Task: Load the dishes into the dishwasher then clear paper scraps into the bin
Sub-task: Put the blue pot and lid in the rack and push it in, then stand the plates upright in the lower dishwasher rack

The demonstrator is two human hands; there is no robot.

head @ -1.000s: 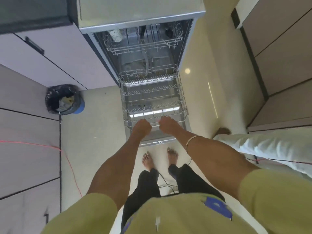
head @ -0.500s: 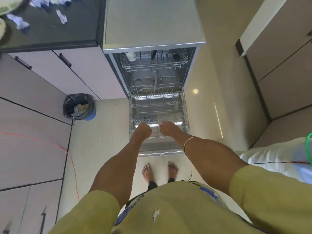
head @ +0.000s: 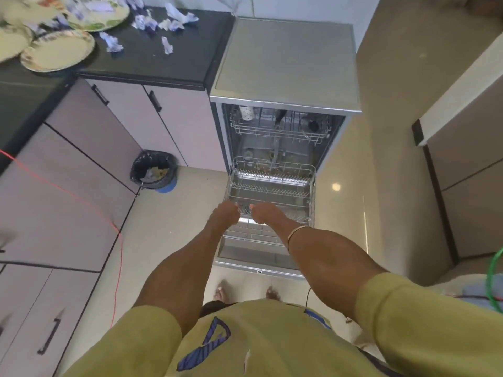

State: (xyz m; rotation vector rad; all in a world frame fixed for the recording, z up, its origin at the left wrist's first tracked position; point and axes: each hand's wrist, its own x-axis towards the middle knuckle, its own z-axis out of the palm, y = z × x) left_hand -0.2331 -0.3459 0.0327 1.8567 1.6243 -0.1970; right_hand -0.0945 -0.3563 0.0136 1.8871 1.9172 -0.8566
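Over the pulled-out lower rack (head: 270, 183) of grey wire, both hands are curled into loose fists side by side, a narrow gap between them. The left hand (head: 225, 213) and the right hand (head: 265, 212) sit above the rack's near half; whether their fingers actually grip a wire cannot be told, since only the backs of the hands show. A thin gold bangle (head: 298, 232) circles the right wrist.

That rack rests on the lowered door (head: 255, 258) of the silver freestanding dishwasher (head: 285, 61), and no plates show in it. Deeper in the machine the upper wire rack (head: 280, 129) carries a white dotted cup (head: 246, 112) at its left end and some dark items further right.

Left of the dishwasher, on the floor against the pale cabinets, stands a round blue bin lined with a black bag (head: 153, 170), some rubbish already in it.

Well beyond the hands, on the black worktop (head: 152, 61) adjoining the dishwasher's left side, cream plates with floral rims (head: 58, 51) overlap near the far left corner. Crumpled white-and-purple paper scraps (head: 166, 23) lie scattered on and beside them, reaching toward the worktop's right edge.
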